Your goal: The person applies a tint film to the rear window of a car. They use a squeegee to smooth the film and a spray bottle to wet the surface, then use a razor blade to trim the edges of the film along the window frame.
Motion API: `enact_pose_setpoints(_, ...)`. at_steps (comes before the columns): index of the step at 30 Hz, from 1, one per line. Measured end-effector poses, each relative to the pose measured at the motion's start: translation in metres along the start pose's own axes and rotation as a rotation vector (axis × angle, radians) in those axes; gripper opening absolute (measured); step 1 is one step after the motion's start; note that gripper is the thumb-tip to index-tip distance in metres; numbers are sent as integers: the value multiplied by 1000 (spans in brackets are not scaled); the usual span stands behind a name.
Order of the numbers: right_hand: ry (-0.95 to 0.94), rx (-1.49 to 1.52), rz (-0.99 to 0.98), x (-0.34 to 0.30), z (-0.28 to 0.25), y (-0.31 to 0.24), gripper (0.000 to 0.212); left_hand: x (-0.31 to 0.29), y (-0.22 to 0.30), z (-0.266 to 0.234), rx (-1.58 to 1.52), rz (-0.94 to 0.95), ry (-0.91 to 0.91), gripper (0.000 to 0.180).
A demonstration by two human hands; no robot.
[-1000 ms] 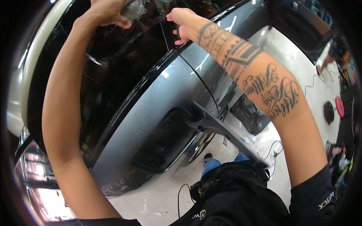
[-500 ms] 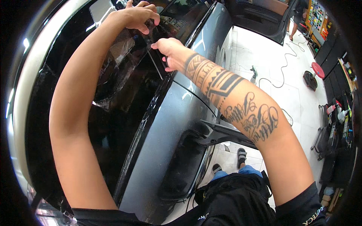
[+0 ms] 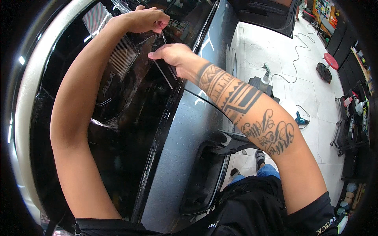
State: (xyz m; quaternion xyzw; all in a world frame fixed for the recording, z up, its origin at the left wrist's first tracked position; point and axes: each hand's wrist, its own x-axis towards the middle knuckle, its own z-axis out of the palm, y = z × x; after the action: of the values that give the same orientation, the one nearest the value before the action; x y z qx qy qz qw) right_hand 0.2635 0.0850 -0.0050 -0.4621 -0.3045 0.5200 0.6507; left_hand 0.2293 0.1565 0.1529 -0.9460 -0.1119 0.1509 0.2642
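Both arms reach over a wet, dark car window (image 3: 118,165). High on the glass, my left hand (image 3: 147,20) is closed, thumb and fingertips pinching the edge of a thin, clear, shiny film (image 3: 163,37). The film runs down toward my right hand (image 3: 173,55), which is just below and to the right, beside the window's edge. Its thumb points left and its other fingers curl under, so what they grip is hidden. A thin pale straight strip (image 3: 163,75) slants over the glass below that thumb. Creases and wet streaks cross the glass near both hands.
Blue-grey bodywork (image 3: 173,129) with water drops borders the window. An open car door (image 3: 267,17) stands at far right. On the white tiled floor are a spray bottle (image 3: 265,76), a blue power tool (image 3: 302,120), a cord (image 3: 296,67) and a red-topped stool (image 3: 330,61). Black cabinets line the right.
My left fingers, spread before, have closed in a pinch on the film. My right thumb has shifted slightly left and down. The view has shifted, bringing the power tool into sight.
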Motion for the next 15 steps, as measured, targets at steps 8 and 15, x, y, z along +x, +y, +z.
enact_pose_setpoints(8, 252, -60, -63, -6, 9, -4, 14, -51, 5, -30, 111, -61, 136, 45)
enact_pose_setpoints(15, 227, -77, -165, 5, 10, 5, 8, -147, 27, -12, 113, -211, 189, 32)
